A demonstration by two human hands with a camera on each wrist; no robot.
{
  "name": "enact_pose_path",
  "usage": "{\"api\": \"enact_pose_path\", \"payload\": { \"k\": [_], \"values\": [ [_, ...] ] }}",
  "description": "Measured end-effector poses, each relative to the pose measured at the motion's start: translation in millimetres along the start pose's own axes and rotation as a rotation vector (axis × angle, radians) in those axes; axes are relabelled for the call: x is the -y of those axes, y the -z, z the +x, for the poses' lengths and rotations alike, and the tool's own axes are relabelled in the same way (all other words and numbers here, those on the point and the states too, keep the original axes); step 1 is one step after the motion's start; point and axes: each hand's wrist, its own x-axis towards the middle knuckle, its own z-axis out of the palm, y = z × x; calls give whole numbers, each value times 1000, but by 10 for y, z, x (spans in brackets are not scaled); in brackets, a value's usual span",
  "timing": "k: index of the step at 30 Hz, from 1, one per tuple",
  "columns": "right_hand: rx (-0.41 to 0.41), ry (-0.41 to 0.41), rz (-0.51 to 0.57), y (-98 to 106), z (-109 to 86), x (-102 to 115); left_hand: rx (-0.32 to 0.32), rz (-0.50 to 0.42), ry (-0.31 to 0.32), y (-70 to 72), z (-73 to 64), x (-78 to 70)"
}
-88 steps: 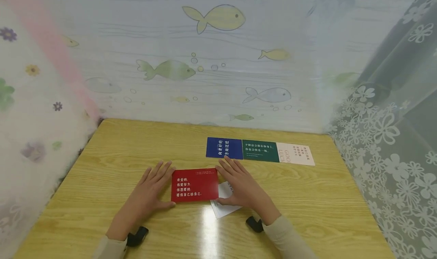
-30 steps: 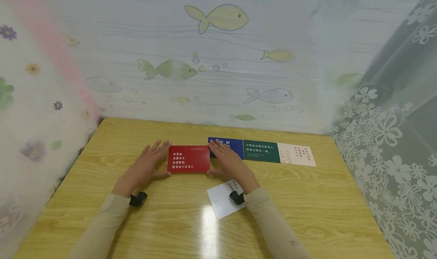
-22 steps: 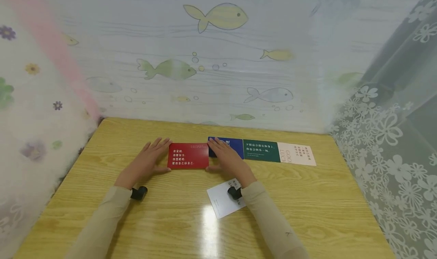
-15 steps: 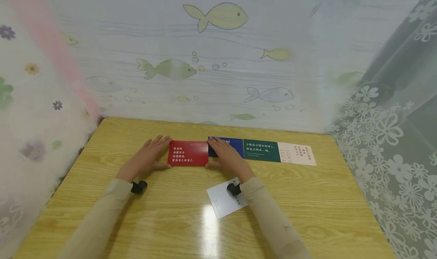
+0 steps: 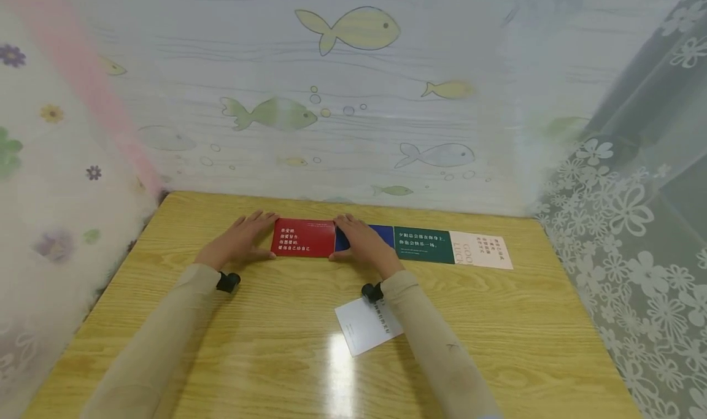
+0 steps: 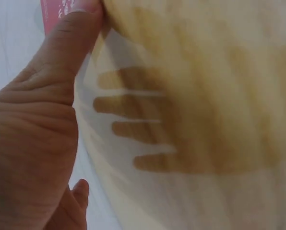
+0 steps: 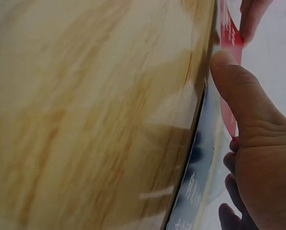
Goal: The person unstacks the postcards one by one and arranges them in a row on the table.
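A red card [image 5: 304, 238] with white lettering lies between my hands, close over the far part of the table. My left hand [image 5: 239, 240] holds its left end, thumb on the near corner and fingers toward the far one. At the other end, my right hand [image 5: 361, 242] grips the corners the same way; the right wrist view has this thumb [image 7: 229, 72] against the red edge. The red card's right edge meets the blue card [image 5: 382, 234], which my right hand partly covers. A green card [image 5: 422, 245] and a pale pink card [image 5: 483, 250] continue the row rightward.
A white card [image 5: 361, 328] lies askew on the wooden table [image 5: 265, 357], partly under my right forearm. Behind the table hangs a fish-print cloth [image 5: 265, 167]. Lace curtain [image 5: 629, 241] borders the right side, floral cloth [image 5: 61, 210] the left.
Both hands have carried the red card away from me, from the table's middle up to the left end of the card row. The other cards have stayed in place.
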Motion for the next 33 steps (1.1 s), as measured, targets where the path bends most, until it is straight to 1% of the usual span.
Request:
{"api": "enact_pose_path", "payload": {
  "k": [7, 11, 18, 23, 26, 33],
  "values": [
    [35, -25, -21, 14, 81, -19, 64, 12, 24, 106, 97, -18],
    [47, -36, -35, 26, 112, -28, 95, 21, 43, 132, 146, -30],
    [72, -42, -23, 29, 142, -47, 150, 29, 76, 162, 219, -45],
    [76, -48, -26, 32, 146, -47, 181, 66, 84, 180, 240, -78],
    [80, -50, -36, 36, 148, -43, 194, 70, 88, 186, 242, -85],
    [95, -63, -28, 20, 128, -18, 230, 78, 87, 146, 217, -47]
  ]
}}
